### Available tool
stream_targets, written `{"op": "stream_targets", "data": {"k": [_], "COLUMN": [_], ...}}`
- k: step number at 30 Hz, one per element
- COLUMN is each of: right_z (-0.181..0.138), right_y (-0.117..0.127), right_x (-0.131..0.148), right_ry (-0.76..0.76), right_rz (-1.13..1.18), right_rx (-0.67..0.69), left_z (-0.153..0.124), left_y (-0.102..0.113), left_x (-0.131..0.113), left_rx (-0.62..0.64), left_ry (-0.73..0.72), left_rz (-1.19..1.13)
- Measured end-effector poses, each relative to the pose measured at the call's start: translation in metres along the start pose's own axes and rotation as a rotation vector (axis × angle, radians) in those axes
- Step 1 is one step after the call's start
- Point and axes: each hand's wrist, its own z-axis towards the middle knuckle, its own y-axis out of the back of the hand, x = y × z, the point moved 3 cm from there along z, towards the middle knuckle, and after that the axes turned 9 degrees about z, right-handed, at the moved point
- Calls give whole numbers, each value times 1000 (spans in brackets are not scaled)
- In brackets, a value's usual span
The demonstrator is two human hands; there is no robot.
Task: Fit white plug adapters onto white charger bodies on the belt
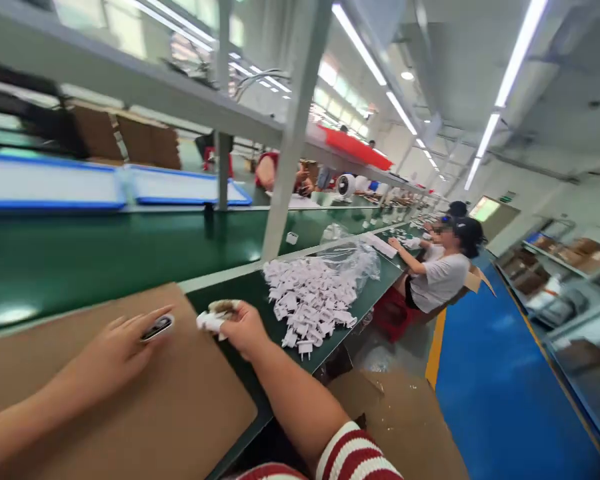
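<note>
My left hand [117, 357] is over the brown cardboard sheet [95, 427], its fingers around a small oval part [159, 329] with a white rim and dark middle. My right hand [245, 330] pinches a crumpled white piece [211, 321], cloth-like with a brownish patch; blur hides its exact kind. It is just past the cardboard's right edge, above the green bench. Right of that hand lies a heap of white plastic plug parts [313, 300], some showing two pins. A clear plastic bag [363, 260] rests against the far side of the heap.
A green conveyor belt [105, 250] runs beyond the bench, with a lone white part [292, 238] on it. A metal post [293, 133] rises ahead. Seated at right is a co-worker [440, 273]. An open cardboard box [395, 420] stands below the bench edge.
</note>
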Motion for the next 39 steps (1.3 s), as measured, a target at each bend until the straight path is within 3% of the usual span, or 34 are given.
{"op": "stream_targets", "data": {"k": [4,7,11,13,16,18,27,31,39], "right_z": [-1,-2,-11,-16,-24,-26,-16,-18,-23], "right_y": [-1,-3,-8,-15,-31,-40,-46,-42,-52], "right_x": [5,1,-2,3,16,22,16,16,24], "right_ry": [8,-21,11,91,347,437,53,30,559], "right_rz": [-38,-59,-187,-364,-711,-821,-567,-539,-1139], "right_rx": [50,91,121,154,245,280,302,322,348], "left_z": [-36,-42,-41,-41,-42,-43,-43,-44,-46], "left_y": [-22,-21,-13,-9,-9,-11,-13,-11,-6], "left_x": [-17,-16,-16,-16,-15,-13,-12,-13,-14], "left_rx": [36,-63,-25,-25,-50,-63,-77,-89,-69], "left_ry": [42,152,135,108,93,81,50,41,63], "left_rz": [-247,-356,-420,-434,-472,-495,-501,-514,-506]}}
